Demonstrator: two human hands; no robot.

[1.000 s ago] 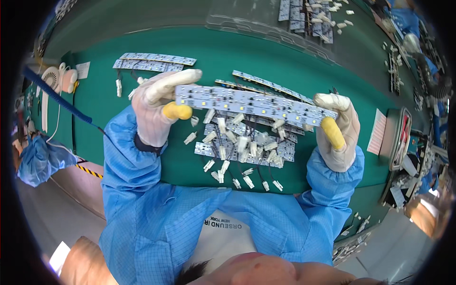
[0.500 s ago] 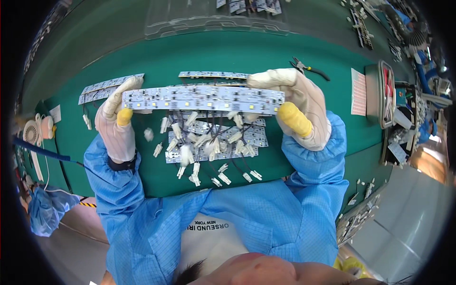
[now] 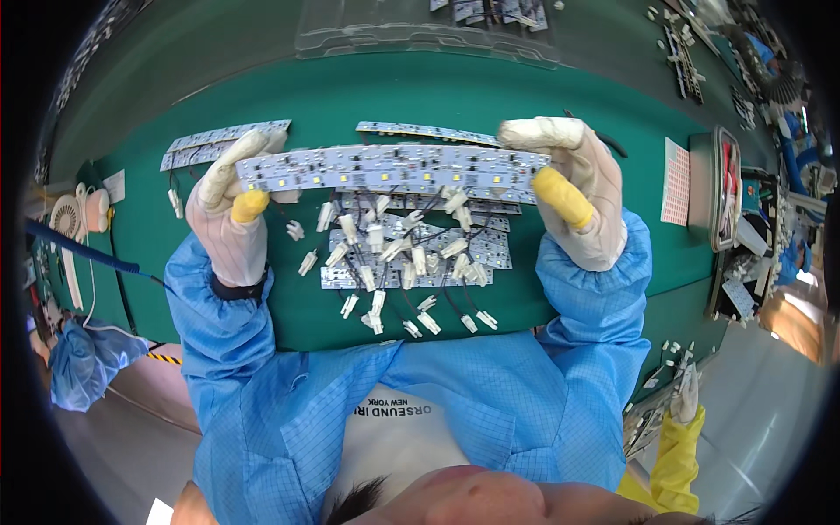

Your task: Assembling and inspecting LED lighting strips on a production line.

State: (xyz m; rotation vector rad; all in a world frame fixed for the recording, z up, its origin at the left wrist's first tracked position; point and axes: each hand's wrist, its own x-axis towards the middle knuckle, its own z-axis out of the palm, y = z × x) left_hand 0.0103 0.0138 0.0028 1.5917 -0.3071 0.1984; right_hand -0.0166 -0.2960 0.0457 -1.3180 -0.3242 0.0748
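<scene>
OK, LED strip board (image 3: 394, 168) is up off the desk (image 3: 306, 96), spanning both hands, component face toward the camera, left end slightly lower. Left hand (image 3: 232, 206), white glove, yellow thumb cover: fingers closed to about board width on the left end, thumb at near edge, fingers at far edge. Right hand (image 3: 577, 192), same kit: same grip on the right end, fingers curled over the far corner, thumb at the near one. Contact under the board is hidden, can't tell. Below the held board, nearer the person: pile of strip boards (image 3: 496, 254), overlapping, with white connectors (image 3: 348, 229) on dark leads strewn across and past its near edge. Beyond the held board, one more strip (image 3: 429, 132) lies partly behind the right hand. Two-board set (image 3: 206, 144) sits just behind the left hand. Dark curved handle (image 3: 614, 145) pokes out behind the right hand. Further right: red-dotted sheet (image 3: 675, 184), then metal box (image 3: 705, 184) beside it. Far side: clear plastic tray (image 3: 420, 41).
</scene>
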